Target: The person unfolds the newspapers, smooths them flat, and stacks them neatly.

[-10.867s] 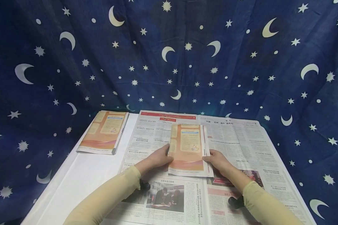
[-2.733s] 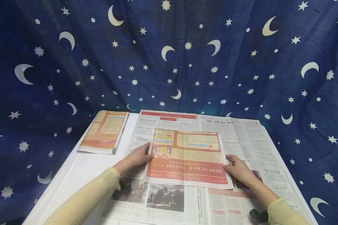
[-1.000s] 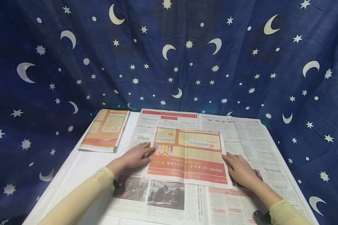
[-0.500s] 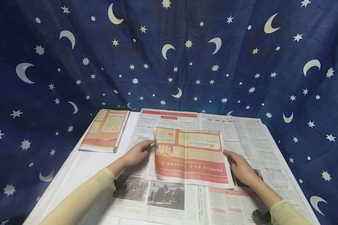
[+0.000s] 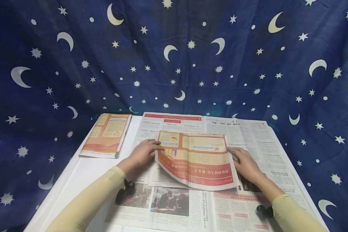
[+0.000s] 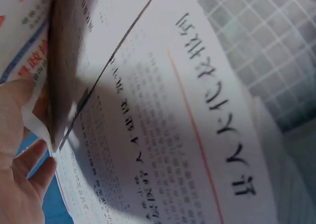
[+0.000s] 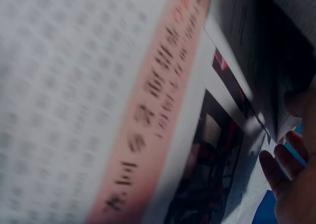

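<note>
A folded newspaper section (image 5: 203,161) with an orange and red page lies over a spread-out newspaper (image 5: 185,224). My left hand (image 5: 142,154) pinches its left edge and holds the top layers up, so the near left corner curls above the layers below. In the left wrist view, the thumb (image 6: 17,91) lies on the lifted paper, with fingers (image 6: 37,172) beyond its edge. At the right edge, my right hand (image 5: 246,163) pinches the paper. The right wrist view has the thumb (image 7: 298,103) over the edge and fingers (image 7: 279,167) beneath.
A second folded orange newspaper (image 5: 105,137) lies at the far left of the white table (image 5: 75,175). Behind the table hangs a dark blue cloth (image 5: 150,38) with moons and stars. Dark wrist-worn devices (image 5: 264,211) sit at both cuffs.
The orange section, narrow at first, was opened out wider to the left. Its left side lay flat a second ago; my left hand has lifted it. My right hand has stayed by the right edge.
</note>
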`<control>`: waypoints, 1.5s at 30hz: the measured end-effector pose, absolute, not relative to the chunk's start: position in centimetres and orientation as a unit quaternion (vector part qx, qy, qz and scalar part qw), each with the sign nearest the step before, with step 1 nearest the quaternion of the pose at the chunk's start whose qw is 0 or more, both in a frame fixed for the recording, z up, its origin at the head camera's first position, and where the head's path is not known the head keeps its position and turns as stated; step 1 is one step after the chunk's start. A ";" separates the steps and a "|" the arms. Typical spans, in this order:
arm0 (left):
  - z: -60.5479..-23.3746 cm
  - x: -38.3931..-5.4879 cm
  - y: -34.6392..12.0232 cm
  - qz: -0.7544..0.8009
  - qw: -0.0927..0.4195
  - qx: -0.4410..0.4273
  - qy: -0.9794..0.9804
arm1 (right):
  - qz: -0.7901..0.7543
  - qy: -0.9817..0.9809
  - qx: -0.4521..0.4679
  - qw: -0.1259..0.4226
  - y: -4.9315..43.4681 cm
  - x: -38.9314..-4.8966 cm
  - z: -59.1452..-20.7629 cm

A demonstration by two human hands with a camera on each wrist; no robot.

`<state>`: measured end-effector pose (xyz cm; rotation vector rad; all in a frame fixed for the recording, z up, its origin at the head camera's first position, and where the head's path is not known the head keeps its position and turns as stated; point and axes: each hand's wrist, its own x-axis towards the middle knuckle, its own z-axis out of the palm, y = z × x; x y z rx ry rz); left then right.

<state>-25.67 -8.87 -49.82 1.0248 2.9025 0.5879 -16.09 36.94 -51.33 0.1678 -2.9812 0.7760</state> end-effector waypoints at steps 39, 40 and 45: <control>-46.4 -28.1 -10.4 0.406 0.055 0.244 0.879 | 0.356 -0.931 0.048 0.062 36.5 -20.1 -48.1; -46.4 -28.2 -10.3 0.408 0.054 0.241 0.879 | 0.369 -0.927 0.036 0.057 36.4 -20.2 -47.9; -46.7 -29.3 -9.6 0.431 0.048 0.240 0.869 | 0.429 -0.902 0.002 0.051 36.3 -21.2 -47.4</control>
